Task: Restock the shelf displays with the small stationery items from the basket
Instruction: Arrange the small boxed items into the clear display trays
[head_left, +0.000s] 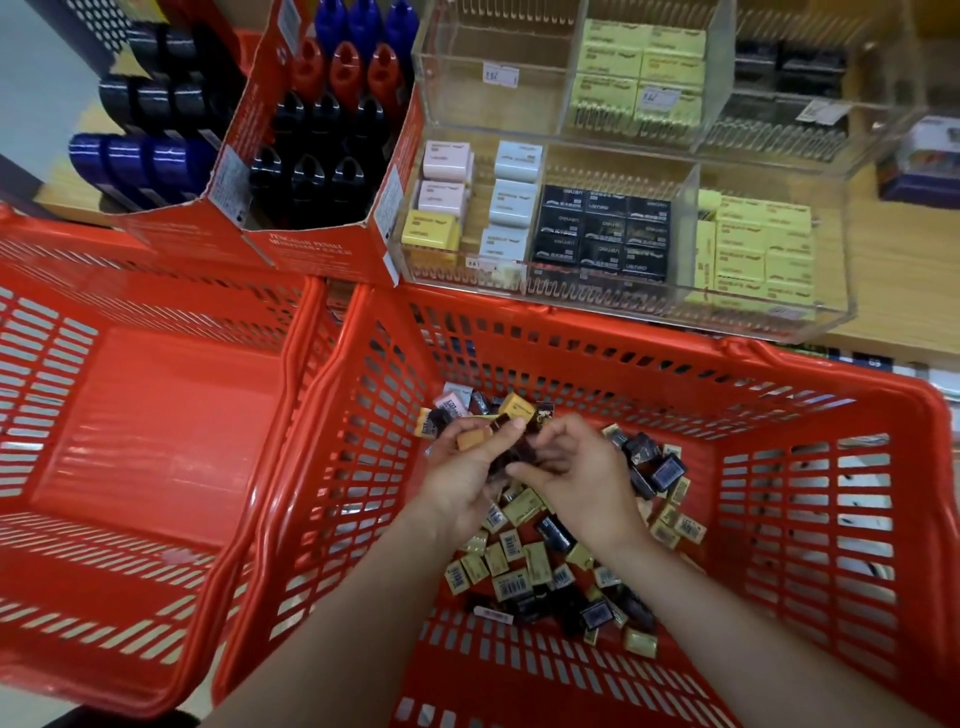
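A red basket (810, 410) in front of me holds several small boxed erasers (511, 564), yellow and black, loose on its floor. Both hands are down inside it. My left hand (460, 475) grips a stack of small black and yellow eraser boxes (506, 452). My right hand (574, 467) meets it from the right, its fingers curled onto the same stack. Above the basket stands a clear acrylic display tray (769, 319) with compartments of pink, grey, black (605, 234) and yellow erasers (763, 254).
A second red basket (156, 415) sits at the left with nothing in it. A red cardboard display box (322, 249) of blue, red and black pens stands at the upper left. A second acrylic tier (639, 73) lies behind on the wooden shelf.
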